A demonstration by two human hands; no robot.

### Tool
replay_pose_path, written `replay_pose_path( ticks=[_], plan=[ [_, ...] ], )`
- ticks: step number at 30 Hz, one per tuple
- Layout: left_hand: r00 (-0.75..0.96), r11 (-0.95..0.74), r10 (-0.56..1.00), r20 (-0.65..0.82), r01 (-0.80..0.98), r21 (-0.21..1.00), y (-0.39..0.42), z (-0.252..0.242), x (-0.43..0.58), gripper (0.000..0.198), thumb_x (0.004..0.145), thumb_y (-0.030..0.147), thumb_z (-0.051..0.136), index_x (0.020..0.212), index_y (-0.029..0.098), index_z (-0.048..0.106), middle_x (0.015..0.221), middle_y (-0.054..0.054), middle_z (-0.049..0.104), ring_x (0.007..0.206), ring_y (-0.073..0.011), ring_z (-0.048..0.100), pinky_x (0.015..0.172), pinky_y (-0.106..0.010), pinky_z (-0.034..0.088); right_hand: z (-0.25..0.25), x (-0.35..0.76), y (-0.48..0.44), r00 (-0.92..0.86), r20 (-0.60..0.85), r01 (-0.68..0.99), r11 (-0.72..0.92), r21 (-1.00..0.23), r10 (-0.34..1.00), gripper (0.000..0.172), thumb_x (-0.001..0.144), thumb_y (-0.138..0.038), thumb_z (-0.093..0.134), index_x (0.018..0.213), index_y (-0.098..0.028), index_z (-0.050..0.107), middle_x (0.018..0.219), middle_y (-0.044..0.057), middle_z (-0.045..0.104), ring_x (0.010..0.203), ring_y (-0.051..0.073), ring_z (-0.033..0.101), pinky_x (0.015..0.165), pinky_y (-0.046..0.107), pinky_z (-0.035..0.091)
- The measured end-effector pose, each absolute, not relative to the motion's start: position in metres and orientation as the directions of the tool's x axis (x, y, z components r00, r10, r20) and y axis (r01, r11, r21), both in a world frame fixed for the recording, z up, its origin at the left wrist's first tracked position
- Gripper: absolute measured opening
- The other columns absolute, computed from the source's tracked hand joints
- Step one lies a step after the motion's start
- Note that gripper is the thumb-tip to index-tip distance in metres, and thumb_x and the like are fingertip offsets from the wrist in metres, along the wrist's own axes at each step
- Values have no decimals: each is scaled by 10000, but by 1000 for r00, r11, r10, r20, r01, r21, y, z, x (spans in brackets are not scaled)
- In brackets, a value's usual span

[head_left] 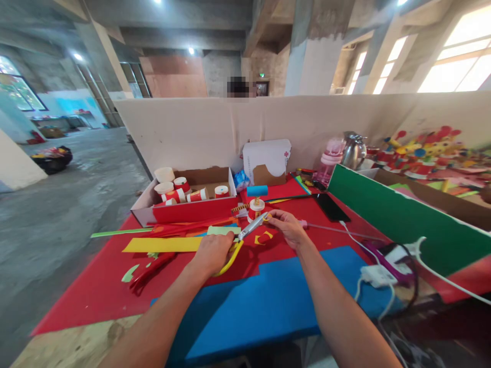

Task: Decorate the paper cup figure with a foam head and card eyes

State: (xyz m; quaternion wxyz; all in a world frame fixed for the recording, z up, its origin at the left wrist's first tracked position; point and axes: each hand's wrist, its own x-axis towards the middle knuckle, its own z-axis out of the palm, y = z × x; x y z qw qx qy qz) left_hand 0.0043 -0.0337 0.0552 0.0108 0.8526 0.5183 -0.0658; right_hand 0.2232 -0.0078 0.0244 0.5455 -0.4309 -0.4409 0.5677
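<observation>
My left hand (217,253) is closed round the yellow handles of a pair of scissors (245,231), whose blades point up and to the right. My right hand (288,226) pinches a small piece of yellow paper (266,217) at the blade tips. Yellow paper scraps (264,237) lie on the table below the blades. Just behind stands a red and white paper cup (255,207) with a coiled paper spring and a blue paper roll (257,191) on top. A yellow paper strip (164,245) lies to the left, partly hidden by my left hand.
An open box (192,208) of paper cups stands at the back left. On the right are a phone (332,208), a green-sided box (406,220), and a power strip (379,275) with cables. Blue sheets (245,312) cover the front; a white partition (192,133) rises behind.
</observation>
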Motion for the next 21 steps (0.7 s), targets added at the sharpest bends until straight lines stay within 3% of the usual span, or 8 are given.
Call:
replay_pose_path(
  ticks=[21],
  plan=[
    [455,-461,881,-128,887,-21,-34,54,4,234,842,204,386,996,158,556,870,-150,686,843,-325,656,695,-401,484,22,224,-6,-14,-41,-275,-43,-960,999,306,486,-369,832,672,-187,670,699,-12,688,676,120,633,702,239,474]
  ],
)
